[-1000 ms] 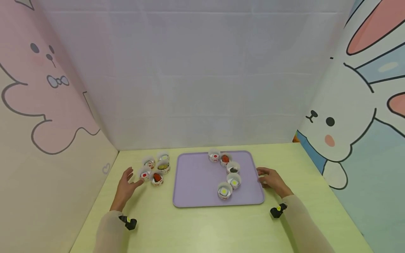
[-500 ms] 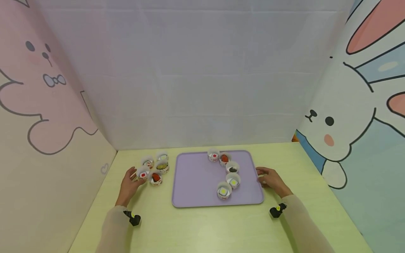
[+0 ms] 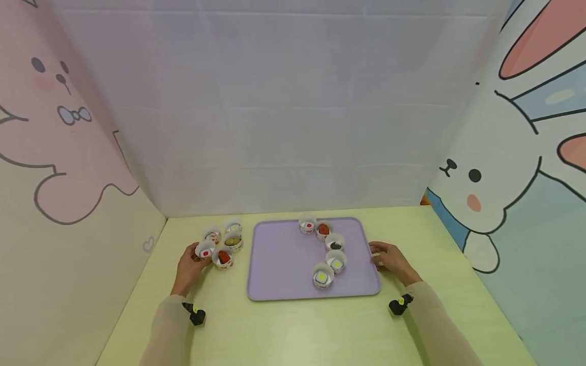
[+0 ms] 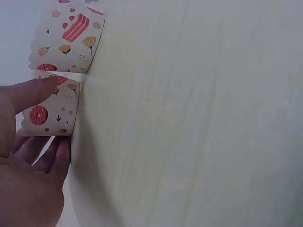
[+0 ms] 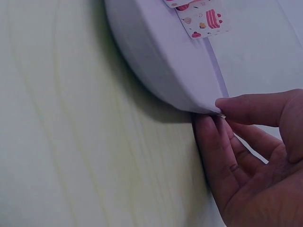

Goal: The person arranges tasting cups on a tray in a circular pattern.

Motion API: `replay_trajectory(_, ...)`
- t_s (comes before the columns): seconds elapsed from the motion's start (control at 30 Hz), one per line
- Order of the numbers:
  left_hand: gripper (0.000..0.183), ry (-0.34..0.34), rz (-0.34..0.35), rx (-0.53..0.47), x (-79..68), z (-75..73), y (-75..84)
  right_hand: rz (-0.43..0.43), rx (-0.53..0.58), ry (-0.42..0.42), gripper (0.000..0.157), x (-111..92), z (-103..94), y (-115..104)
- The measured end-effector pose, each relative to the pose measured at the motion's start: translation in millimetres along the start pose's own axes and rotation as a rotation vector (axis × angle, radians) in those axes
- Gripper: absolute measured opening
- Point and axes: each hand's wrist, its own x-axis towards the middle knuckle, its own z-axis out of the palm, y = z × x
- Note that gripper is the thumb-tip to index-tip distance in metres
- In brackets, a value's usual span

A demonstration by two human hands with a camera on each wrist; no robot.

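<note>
My left hand [image 3: 187, 270] holds a small paper cup [image 3: 205, 250] with a white filling that has a red spot. In the left wrist view the thumb lies on one side of this patterned cup [image 4: 49, 111], and the other fingers are on the opposite side. Touching or close beside it stands a paper cup with a red piece inside [image 3: 223, 257]. At the right edge of the purple tray [image 3: 279, 264], my right hand [image 3: 394, 263] pinches the rim, thumb above and fingers below, as the right wrist view shows.
Behind the held cup stand a cup with an olive-green piece [image 3: 233, 241] and two more cups. Several paper cups, among them one with a yellow spot [image 3: 322, 277], form a curved row on the tray's right half. Walls enclose the pale table [image 3: 284, 330].
My left hand has moved right to the red-spotted cup, and its fingers have closed around it. The right hand stays at the tray edge. The head view has shifted slightly.
</note>
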Motion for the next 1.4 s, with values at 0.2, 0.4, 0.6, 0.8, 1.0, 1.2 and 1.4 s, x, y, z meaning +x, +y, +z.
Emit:
replay_trajectory(0.2,0.069,0.062,0.022,0.047,-0.4,-0.6,-1.4,-0.011,0.0,0.0,0.057,-0.1,0.1,0.4)
replay_trajectory(0.4,0.066,0.094,0.028,0.025,-2.2,-2.8,-0.4,-0.011,-0.006,0.0,0.057,0.6,0.4,0.5)
replay_trajectory(0.6,0.066,0.118,0.043,0.019,-8.3,-11.1,6.1,-0.014,-0.004,-0.003,0.057,-0.6,0.9,-0.4)
replay_trajectory(0.8,0.068,0.144,0.059,0.038,-13.0,-20.9,13.0,-0.013,-0.016,0.002,0.057,-3.5,0.7,-2.0)
replay_trajectory(1.0,0.068,0.15,0.075,0.058,-18.9,-25.5,26.7,-0.008,-0.021,0.003,0.057,-2.3,1.4,-1.0)
replay_trajectory(1.2,0.07,0.136,0.121,0.089,-26.5,-26.8,43.2,-0.008,-0.007,0.0,0.057,-2.4,1.7,0.1)
replay_trajectory(1.4,0.069,0.14,0.189,0.119,-34.0,-22.7,62.7,-0.001,0.002,0.001,0.058,-1.3,2.1,0.4)
